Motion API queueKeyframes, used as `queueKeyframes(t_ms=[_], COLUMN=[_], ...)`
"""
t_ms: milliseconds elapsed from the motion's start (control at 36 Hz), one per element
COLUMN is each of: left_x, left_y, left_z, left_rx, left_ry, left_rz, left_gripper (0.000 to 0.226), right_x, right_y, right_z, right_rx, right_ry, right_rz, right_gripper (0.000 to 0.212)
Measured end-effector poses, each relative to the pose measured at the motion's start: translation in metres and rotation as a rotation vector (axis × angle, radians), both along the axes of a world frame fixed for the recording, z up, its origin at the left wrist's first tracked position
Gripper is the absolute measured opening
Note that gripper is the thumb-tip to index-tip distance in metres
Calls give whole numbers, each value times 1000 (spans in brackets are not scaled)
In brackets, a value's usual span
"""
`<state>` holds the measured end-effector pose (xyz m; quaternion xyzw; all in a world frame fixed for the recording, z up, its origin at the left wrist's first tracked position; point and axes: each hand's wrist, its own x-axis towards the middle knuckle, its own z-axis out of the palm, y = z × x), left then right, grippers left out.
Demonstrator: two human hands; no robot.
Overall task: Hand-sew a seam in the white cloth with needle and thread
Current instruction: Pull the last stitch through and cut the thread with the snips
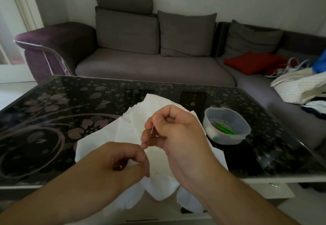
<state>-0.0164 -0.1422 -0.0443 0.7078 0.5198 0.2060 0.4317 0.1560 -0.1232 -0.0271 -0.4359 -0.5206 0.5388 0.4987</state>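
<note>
A crumpled white cloth (134, 129) lies on the black floral glass table (53, 119), its near end hanging over the front edge. Above it my right hand (178, 133) pinches a thin steel needle (152, 129) between thumb and forefinger, the needle held nearly upright. My left hand (123, 161) is just below and to the left, fingers curled and pinching a fine thread (144, 156) that is barely visible. The two hands almost touch. I cannot tell whether the thread runs through the needle.
A clear plastic tub (227, 126) with green-handled tools and a white spool stands right of the cloth. Behind the table runs a grey corner sofa (155, 66) with a red cushion (252, 62) and piled laundry (299, 87).
</note>
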Motion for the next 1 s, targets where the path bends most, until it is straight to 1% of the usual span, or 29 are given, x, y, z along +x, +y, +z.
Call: queueKeyframes(t_ms=[56, 167, 250, 361, 417, 444, 500, 583, 667, 750, 806, 861, 944, 1000], left_x=[3, 4, 4, 4, 4, 5, 7, 14, 17, 18, 19, 21, 24, 25], left_y=[-1, 1, 2, 2, 3, 3, 4, 1, -1, 0, 0, -1, -2, -3], left_z=[-1, 4, 8, 10, 8, 8, 6, 7, 8, 6, 6, 7, 7, 8], left_rx=[-1, -17, -55, -49, -21, -11, -18, -33, -14, 16, 15, 1, 4, 14], left_ry=[2, 19, 12, -11, -39, -65, -190, -361, -439, -453, -443, -444, -433, -419], left_rz=[20, -32, -75, -113, -88, -80, -17, 64, 114, 153, 165, 193, 262, 306], left_gripper=[17, 24, 22, 19, 12, 12, 30, 28, 26, 24, 27, 26, 25, 25], right_x=[1, 3, 4, 9, 11, 11, 11, 12, 15, 17, 19, 22, 25, 35], right_y=[0, 1, 2, 3, 4, 4, 4, 3, 5, 7, 9, 10, 13, 22], right_z=[1, 0, -1, 3, 5, 5, 5, 5, 7, 6, 4, 2, 3, 4], right_rx=[5, 34, 49, 54, 30, 19, 12, 38, 61, 58, 58, 30, -45, -43], right_ry=[-3, -38, -97, -98, -81, -75, -94, -184, -198, -142, -156, -196, -304, -409], right_rz=[10, 8, -2, -38, -46, -40, -18, -8, -1, 10, -1, 7, 95, 41], right_gripper=[25, 23, 24, 24, 23, 22, 20, 19, 17, 14, 15, 16, 23, 21])
